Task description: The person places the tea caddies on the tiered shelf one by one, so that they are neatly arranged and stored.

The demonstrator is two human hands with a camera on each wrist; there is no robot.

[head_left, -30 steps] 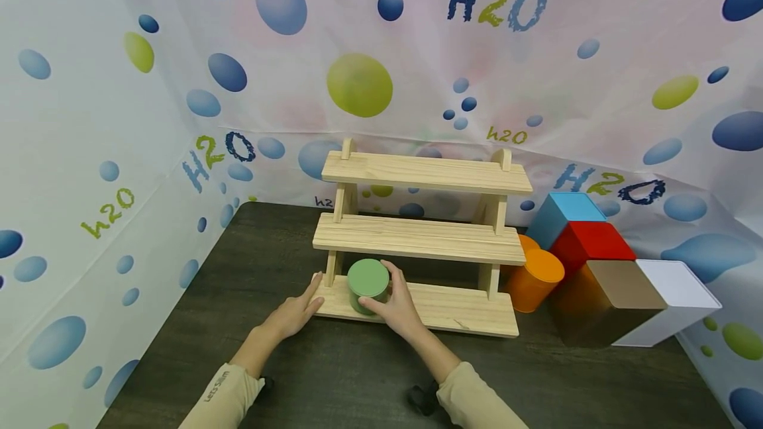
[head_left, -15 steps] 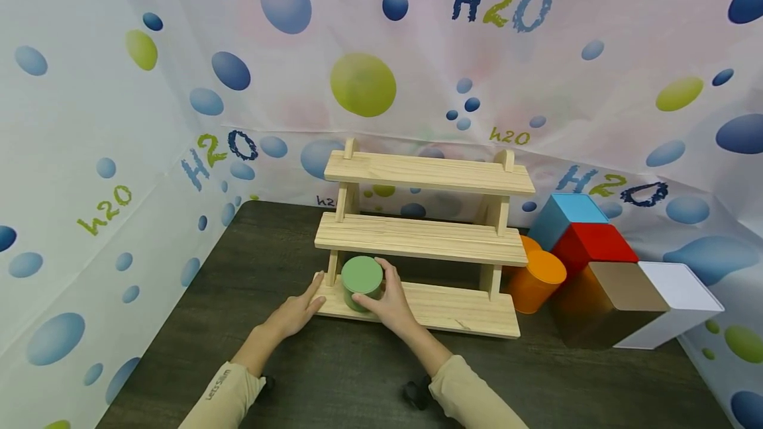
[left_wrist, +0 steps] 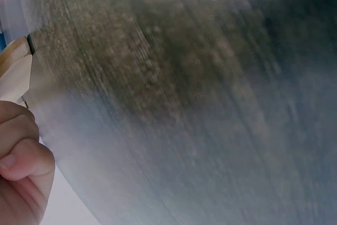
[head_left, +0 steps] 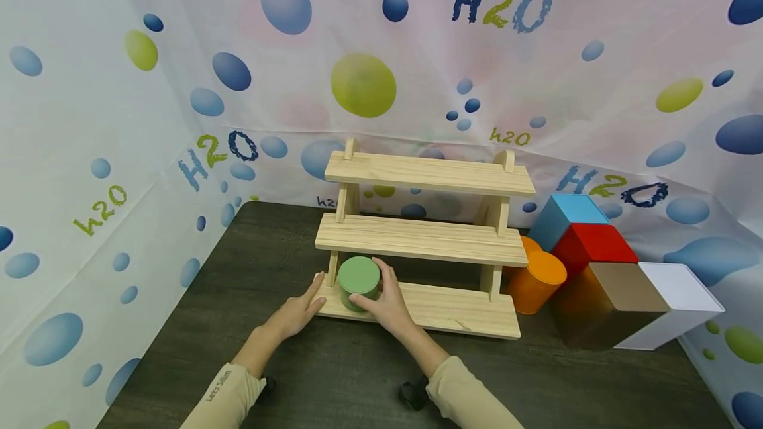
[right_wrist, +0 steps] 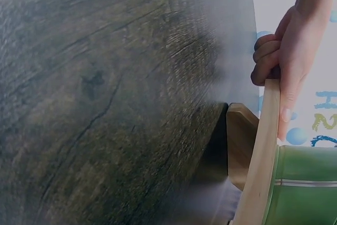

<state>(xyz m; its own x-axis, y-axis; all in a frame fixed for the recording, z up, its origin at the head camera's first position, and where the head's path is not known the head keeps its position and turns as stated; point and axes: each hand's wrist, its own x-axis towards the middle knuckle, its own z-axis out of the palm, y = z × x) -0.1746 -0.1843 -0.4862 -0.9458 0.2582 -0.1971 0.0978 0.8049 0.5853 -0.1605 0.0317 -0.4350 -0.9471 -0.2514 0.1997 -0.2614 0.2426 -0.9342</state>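
Note:
A three-tier wooden display shelf (head_left: 417, 237) stands on the dark table. On the left part of its bottom board, a green round tin (head_left: 358, 275) sits upright; the right wrist view shows the side of this green tin (right_wrist: 305, 183) against the board. My right hand (head_left: 390, 303) holds the tin from the right, thumb at the front and fingers behind. My left hand (head_left: 295, 315) grips the left end of the bottom board. In the right wrist view, the fingers of that left hand (right_wrist: 295, 51) curl under the board while another digit lies along its top.
Right of the shelf stand two orange round tins (head_left: 538, 277), a blue box (head_left: 569, 214), a red box (head_left: 594, 243), a brown box (head_left: 626, 290) and a white box (head_left: 676, 296). A patterned curtain (head_left: 417, 51) encloses the table's back and sides.
The green tin has slid left along the bottom board with my right hand on it, moving only slightly in the last half second. My left hand has stayed at the board's end.

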